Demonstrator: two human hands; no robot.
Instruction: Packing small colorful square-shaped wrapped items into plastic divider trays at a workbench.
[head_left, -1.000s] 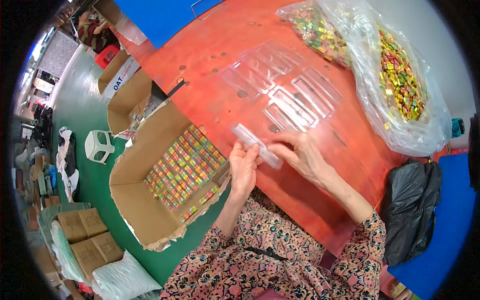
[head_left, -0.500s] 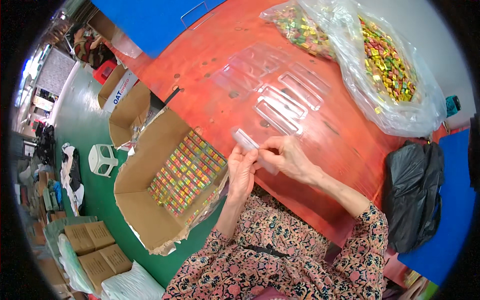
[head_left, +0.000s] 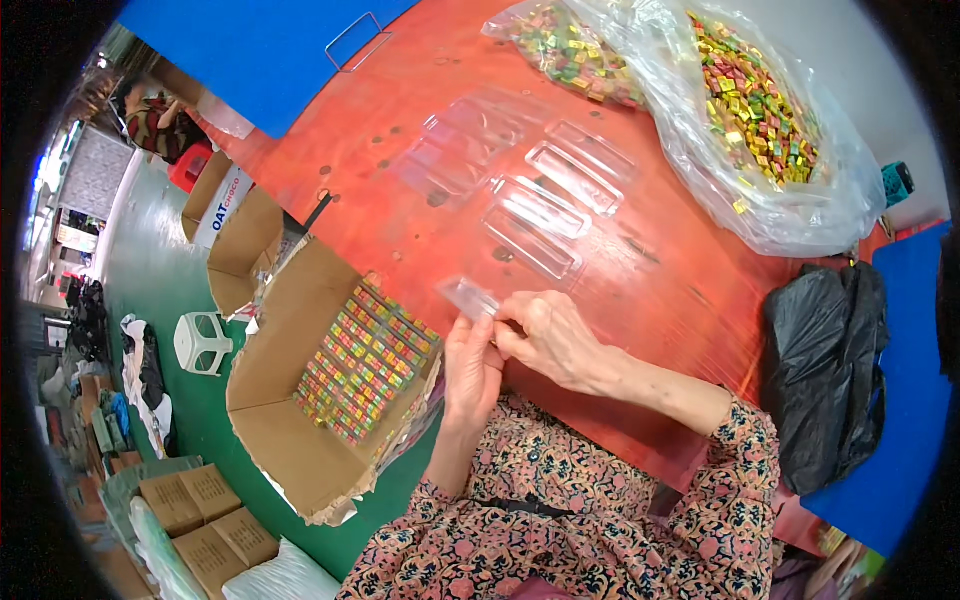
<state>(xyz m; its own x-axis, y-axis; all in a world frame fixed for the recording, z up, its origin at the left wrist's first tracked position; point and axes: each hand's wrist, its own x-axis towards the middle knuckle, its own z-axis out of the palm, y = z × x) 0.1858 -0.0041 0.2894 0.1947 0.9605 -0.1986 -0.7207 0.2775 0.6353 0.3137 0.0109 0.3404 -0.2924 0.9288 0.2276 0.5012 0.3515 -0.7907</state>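
You held a slim clear case (head_left: 468, 297) above the near left edge of the red table (head_left: 690, 325), close to the body, its far end pointing away and to the left. Your left hand (head_left: 470, 370) pinched it between thumb and fingers from the left. Your right hand (head_left: 548, 335) bent in from the right, thumb and forefinger pressed together on the case's near end; glare and a little blur made it hard to say whether anything lay inside.

Beyond your hands, more clear trays (head_left: 535, 212) lay flat in a loose cluster across the middle of the table. At the far right, a large clear bag (head_left: 805, 222) gaped over a heap of small wrapped cubes (head_left: 760, 115) in yellow, red and green.

To your left, beside the table, an open cardboard box (head_left: 295, 335) held tight rows of similar cubes (head_left: 372, 355). A white stool (head_left: 203, 343) stood farther left on the green floor (head_left: 160, 275), with brown cartons (head_left: 190, 498) stacked at the near left. A black bag (head_left: 825, 375) sat at the right. At the far left, a co-worker (head_left: 160, 122) bent beside the table.
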